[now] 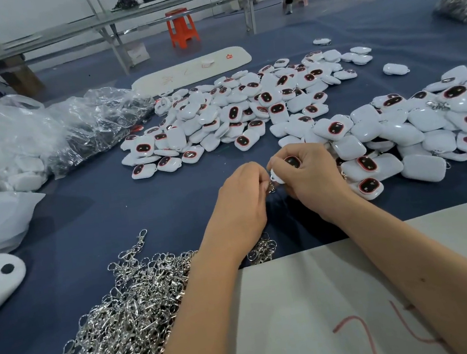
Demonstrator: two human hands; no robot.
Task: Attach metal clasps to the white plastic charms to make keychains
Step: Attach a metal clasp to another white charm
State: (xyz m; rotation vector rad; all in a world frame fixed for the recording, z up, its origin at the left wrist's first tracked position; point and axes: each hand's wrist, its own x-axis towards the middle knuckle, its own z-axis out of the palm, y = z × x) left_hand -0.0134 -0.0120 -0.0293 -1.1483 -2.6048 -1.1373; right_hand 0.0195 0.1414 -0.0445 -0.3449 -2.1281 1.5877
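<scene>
At centre, our right hand [311,173] grips a white charm [290,167] while our left hand [243,196] pinches a metal clasp [271,186] at its loop; steadying both should help, spare clasps [130,307] heaped at seven o'clock on the counter [112,209].

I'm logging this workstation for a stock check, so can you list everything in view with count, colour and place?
Loose charms pile: many, white with dark red-rimmed faces, table centre.
Second charms pile: many, white, some with clasps showing, right of the hands.
Clasps heap: many, silver, near left edge of table.
Clear bags: several, transparent, far left.
Bag of metal parts: one, silvery, far right corner.
White board: one, behind the centre pile.
White sheet: one, red marks, under the right forearm.
Stool: one, orange, background.
Table cloth: blue.
Left hand: pinches a clasp.
Right hand: grips one charm.
</scene>
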